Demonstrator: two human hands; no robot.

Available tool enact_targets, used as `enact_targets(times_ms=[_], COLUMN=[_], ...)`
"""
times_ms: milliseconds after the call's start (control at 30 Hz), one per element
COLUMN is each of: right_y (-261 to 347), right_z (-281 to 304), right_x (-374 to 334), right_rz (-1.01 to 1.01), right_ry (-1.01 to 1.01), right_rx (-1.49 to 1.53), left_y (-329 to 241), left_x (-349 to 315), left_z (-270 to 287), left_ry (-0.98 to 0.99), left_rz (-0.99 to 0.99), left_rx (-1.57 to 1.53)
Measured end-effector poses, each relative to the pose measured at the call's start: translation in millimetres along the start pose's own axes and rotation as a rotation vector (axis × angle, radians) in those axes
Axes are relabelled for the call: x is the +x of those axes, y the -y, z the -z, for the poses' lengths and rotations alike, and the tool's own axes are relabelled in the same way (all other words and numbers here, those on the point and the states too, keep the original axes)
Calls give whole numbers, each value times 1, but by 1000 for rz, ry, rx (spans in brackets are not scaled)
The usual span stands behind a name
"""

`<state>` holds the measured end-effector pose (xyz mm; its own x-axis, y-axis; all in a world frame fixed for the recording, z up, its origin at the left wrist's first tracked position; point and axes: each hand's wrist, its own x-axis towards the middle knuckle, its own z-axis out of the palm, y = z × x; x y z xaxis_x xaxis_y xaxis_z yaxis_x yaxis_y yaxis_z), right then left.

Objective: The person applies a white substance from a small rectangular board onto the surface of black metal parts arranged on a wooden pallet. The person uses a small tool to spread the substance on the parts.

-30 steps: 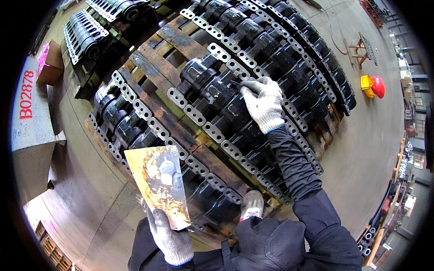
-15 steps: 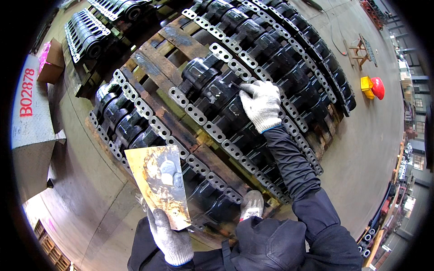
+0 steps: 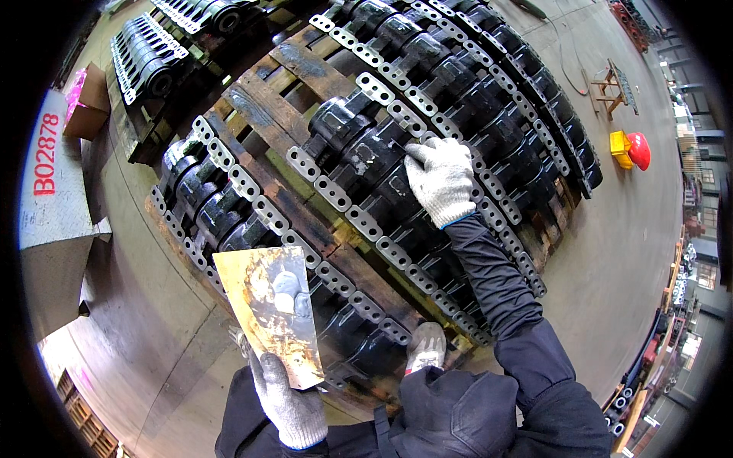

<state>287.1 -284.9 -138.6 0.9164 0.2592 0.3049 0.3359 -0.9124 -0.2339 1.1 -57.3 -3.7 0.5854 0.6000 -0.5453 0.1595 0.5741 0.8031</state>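
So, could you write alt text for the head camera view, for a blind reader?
A gloved right hand reaches to a black metal track chain on a wooden pallet, while the gloved left hand holds a stained board bearing grey blobs. Similar chains lie on either side.

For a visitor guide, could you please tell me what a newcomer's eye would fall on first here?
Probably the black track chains on wooden planks, filling the centre. Next come the smeared board in the left hand, lower left, and the gloved right hand over one chain. A red object beside a yellow object brightens the floor at right.
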Motion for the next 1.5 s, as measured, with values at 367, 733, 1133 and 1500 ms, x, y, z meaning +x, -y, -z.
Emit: enact_targets(times_ms=[367, 733, 1133, 1500], right_y=[0, -6, 3, 6], right_z=[-3, 2, 8, 10], right_x=[-3, 2, 1, 2], right_rz=[61, 75, 134, 193], right_ry=[-22, -62, 3, -7], right_rx=[8, -26, -45, -85], left_y=[1, 2, 0, 0], left_x=[1, 1, 0, 0], left_z=[-1, 1, -1, 2], left_ry=[-2, 2, 9, 10], left_rz=[4, 2, 0, 3], left_rx=[15, 10, 28, 12])
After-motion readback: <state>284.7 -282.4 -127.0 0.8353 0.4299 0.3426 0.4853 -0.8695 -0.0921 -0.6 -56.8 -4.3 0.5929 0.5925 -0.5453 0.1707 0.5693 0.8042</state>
